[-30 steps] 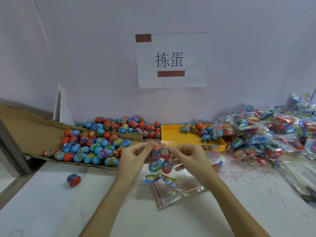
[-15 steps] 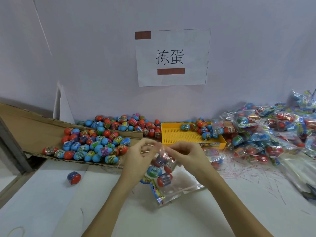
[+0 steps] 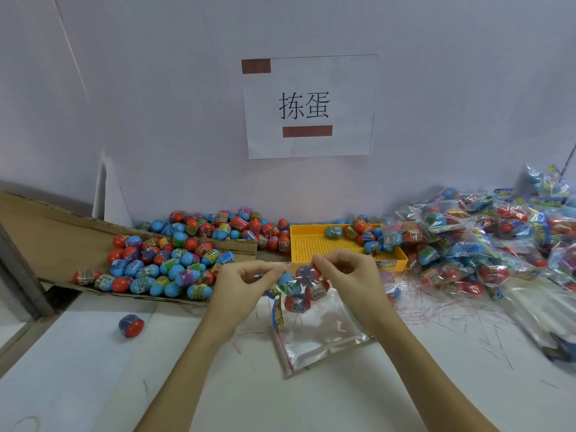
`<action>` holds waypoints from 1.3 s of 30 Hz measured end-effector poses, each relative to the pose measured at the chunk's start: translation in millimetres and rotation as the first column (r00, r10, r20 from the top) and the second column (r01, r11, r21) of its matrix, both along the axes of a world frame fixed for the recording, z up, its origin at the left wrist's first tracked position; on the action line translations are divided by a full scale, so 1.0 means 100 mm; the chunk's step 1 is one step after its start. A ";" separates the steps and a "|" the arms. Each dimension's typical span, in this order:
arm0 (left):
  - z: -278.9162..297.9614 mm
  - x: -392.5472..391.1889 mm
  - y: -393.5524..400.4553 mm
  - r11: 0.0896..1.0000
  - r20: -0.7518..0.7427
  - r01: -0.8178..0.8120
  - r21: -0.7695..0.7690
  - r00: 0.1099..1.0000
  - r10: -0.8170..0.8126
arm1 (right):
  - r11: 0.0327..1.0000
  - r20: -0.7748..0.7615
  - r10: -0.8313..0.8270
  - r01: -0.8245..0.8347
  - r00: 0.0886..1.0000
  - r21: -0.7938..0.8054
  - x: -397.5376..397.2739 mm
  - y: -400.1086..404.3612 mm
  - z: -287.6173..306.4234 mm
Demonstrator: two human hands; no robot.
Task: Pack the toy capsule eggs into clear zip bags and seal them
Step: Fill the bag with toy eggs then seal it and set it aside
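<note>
A clear zip bag (image 3: 300, 289) with several red-and-blue capsule eggs inside hangs above the white table. My left hand (image 3: 246, 283) pinches its top edge on the left. My right hand (image 3: 346, 272) pinches the same edge on the right. A colourful card strip (image 3: 276, 313) dangles under the bag. Beneath it lies a stack of empty clear zip bags (image 3: 321, 341). Loose capsule eggs (image 3: 162, 263) are heaped on a flattened cardboard sheet (image 3: 46, 232) to the left.
A yellow perforated tray (image 3: 318, 244) with a few eggs stands behind my hands. Filled bags (image 3: 486, 241) pile up at the right. One single egg (image 3: 131, 325) lies on the table at the left. A paper sign (image 3: 308, 106) hangs on the wall.
The bag with eggs has turned and its eggs have settled lower, and the card strip swung from flat to hanging. Both hands stayed pinched on the top edge.
</note>
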State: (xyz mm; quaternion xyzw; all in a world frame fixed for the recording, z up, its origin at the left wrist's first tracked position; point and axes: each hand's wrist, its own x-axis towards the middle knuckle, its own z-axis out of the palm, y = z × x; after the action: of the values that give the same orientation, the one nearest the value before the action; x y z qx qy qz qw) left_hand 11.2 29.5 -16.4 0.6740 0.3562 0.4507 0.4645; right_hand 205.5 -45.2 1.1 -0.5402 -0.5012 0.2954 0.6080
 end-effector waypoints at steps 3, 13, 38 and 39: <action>-0.03 0.07 -0.04 0.989 -0.030 -0.111 0.102 0.993 0.114 | 0.998 -0.114 -0.047 0.043 0.992 -0.039 -0.05 0.04 -0.03; -0.05 0.19 -0.14 0.996 0.051 -0.073 -0.048 0.996 0.076 | 0.995 -0.113 0.074 -0.082 0.991 -0.062 -0.03 0.03 -0.01; -0.02 0.06 -0.06 0.973 0.049 0.112 0.201 0.991 -0.125 | 0.970 -0.509 0.166 -0.232 0.845 -0.069 0.08 0.00 0.02; -0.03 0.04 -0.06 0.955 -0.059 0.172 0.242 0.985 -0.162 | 0.984 -0.498 0.120 -0.170 0.859 -0.057 0.07 0.00 0.01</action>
State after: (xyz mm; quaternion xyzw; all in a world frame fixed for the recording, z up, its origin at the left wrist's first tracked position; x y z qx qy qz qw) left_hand 15.5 23.5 -19.1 0.7627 0.2482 0.4376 0.4065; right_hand 212.9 -44.9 1.7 -0.4372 -0.3536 0.4926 0.6642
